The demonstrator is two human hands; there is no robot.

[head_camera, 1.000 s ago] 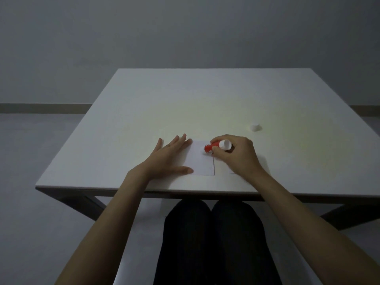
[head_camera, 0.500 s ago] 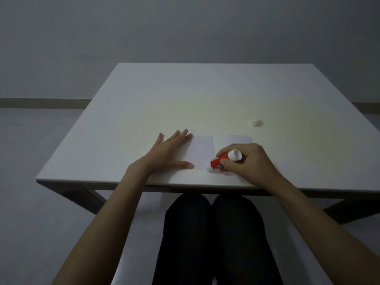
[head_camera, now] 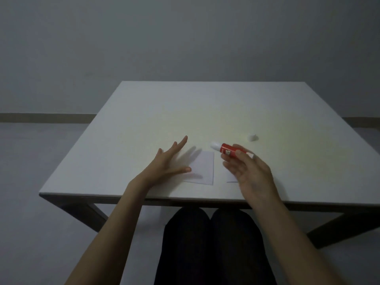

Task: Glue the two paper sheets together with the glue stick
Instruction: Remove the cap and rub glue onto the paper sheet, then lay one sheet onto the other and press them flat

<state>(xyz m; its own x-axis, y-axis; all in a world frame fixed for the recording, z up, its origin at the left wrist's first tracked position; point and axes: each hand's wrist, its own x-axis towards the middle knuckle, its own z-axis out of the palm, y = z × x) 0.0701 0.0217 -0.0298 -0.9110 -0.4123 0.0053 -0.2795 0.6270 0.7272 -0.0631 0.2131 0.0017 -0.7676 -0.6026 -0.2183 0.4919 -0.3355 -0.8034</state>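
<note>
A small white paper sheet (head_camera: pixel 202 167) lies flat near the table's front edge. To its right a second white sheet (head_camera: pixel 231 178) is mostly hidden under my right hand, with only a corner showing. My right hand (head_camera: pixel 250 171) is raised above the table and holds a red glue stick (head_camera: pixel 228 151) between thumb and fingers, its white glue end pointing left and up. My left hand (head_camera: pixel 166 163) hovers just left of the first sheet, fingers spread, thumb tip near the sheet's left edge, holding nothing.
The white cap (head_camera: pixel 252 137) of the glue stick sits on the white table (head_camera: pixel 144 112) behind and to the right of the sheets. My dark-clothed legs show under the front edge. A grey wall and floor lie beyond.
My right hand lifted the glue stick off the paper and turned it so its glue end points left and up. My left hand rose from the sheet and slid left.
</note>
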